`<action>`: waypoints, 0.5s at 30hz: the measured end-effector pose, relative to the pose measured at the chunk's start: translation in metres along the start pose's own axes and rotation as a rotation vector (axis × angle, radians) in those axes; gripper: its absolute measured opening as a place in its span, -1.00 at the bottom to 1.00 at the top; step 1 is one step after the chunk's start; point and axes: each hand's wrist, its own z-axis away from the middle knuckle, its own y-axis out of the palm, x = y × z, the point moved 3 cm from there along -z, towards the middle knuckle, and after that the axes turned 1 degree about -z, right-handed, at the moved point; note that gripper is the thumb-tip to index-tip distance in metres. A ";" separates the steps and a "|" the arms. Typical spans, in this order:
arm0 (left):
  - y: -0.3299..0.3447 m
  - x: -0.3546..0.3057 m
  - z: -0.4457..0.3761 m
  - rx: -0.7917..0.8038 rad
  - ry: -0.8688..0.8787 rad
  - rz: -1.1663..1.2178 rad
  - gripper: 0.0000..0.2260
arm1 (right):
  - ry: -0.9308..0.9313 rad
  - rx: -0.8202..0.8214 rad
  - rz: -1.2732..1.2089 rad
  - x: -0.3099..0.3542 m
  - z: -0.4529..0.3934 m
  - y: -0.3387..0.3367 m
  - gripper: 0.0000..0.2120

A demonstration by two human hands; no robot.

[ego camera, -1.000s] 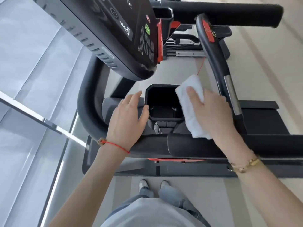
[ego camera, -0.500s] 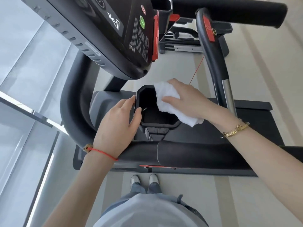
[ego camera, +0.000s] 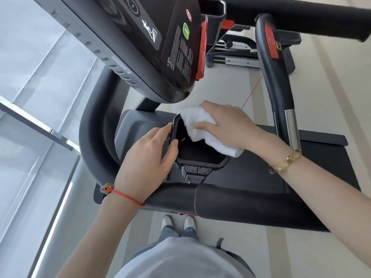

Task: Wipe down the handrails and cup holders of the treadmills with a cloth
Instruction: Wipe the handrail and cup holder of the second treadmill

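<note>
Right hand (ego camera: 226,125) presses a folded white terry cloth (ego camera: 197,127), thumb and fingers curled over the wad, onto the far right rim of the square black plastic cup holder (ego camera: 200,157); the cloth's near end droops over the holder's right edge. Left hand (ego camera: 148,159) braces the holder's left wall, fingers straight along the outside, thumb hooked over the rim. The holder sits in the grey console tray, below the tilted black display panel (ego camera: 160,43) and just beyond the padded black front handrail (ego camera: 230,199).

We judge we're on the cup holder step, rim in progress, inside not yet reached. Next we'd push the cloth down into the well and sweep walls and floor, left hand steadying, then move to the handrail.
</note>
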 end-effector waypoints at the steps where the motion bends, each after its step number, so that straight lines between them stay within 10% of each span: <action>1: 0.000 0.000 0.000 0.001 0.000 0.000 -0.60 | 0.065 0.004 -0.083 -0.008 0.008 0.001 -0.65; 15: 0.003 0.001 0.001 -0.020 0.019 0.017 -0.61 | 0.272 -0.075 -0.244 -0.003 0.026 0.009 -0.65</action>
